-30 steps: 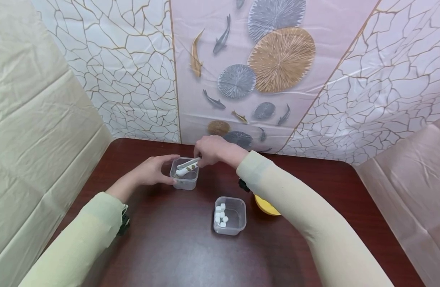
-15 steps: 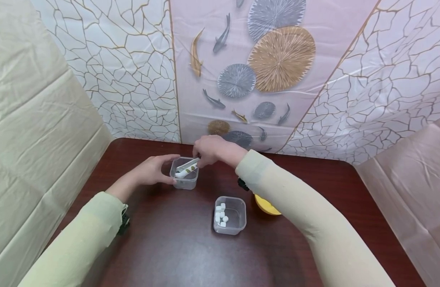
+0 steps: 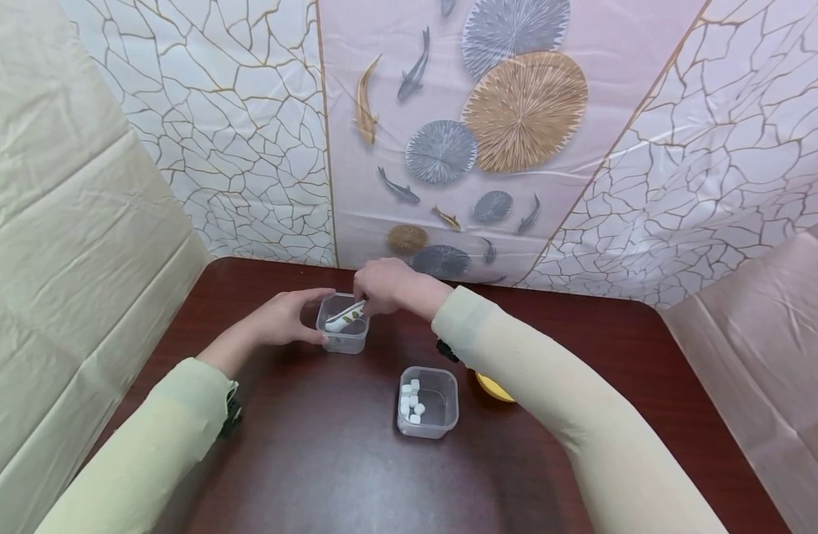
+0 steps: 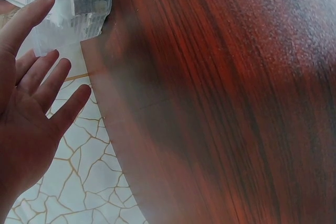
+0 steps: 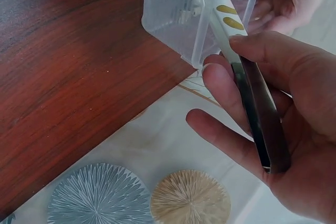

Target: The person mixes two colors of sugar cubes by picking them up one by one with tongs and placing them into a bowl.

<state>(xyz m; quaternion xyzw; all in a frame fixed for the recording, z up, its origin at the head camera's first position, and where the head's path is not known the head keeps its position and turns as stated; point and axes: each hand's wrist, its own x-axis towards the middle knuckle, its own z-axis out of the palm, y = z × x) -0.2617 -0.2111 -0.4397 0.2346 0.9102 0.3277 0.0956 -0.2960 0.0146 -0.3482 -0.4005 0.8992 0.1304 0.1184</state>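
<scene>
My left hand (image 3: 285, 317) holds a clear plastic container (image 3: 345, 345) at the far left of the table, its thumb and a finger spanning opposite sides. In the left wrist view, the other fingers extend loosely outside the container. My right hand (image 3: 386, 285) grips tongs (image 5: 257, 108) with dark metallic handles and white, leaf-patterned arms. Their arms (image 3: 344, 319) slant down into that container, and the tips are hard to make out. Several small cubes (image 4: 89, 3) show through its wall in the left wrist view. Whether the tongs pinch one cannot be told.
A second clear container (image 3: 442, 406), with several white cubes (image 3: 411, 402) along its left side, stands nearer the front. Partly behind my right forearm lies a round yellow thing (image 3: 494, 388). A patterned cloth (image 3: 262, 148) hangs beyond the back edge of the dark red table (image 3: 315, 467).
My right hand has shifted slightly left and down, bringing the tongs further into the container. The tongs' arms now appear closer together. My left hand and both containers stay put.
</scene>
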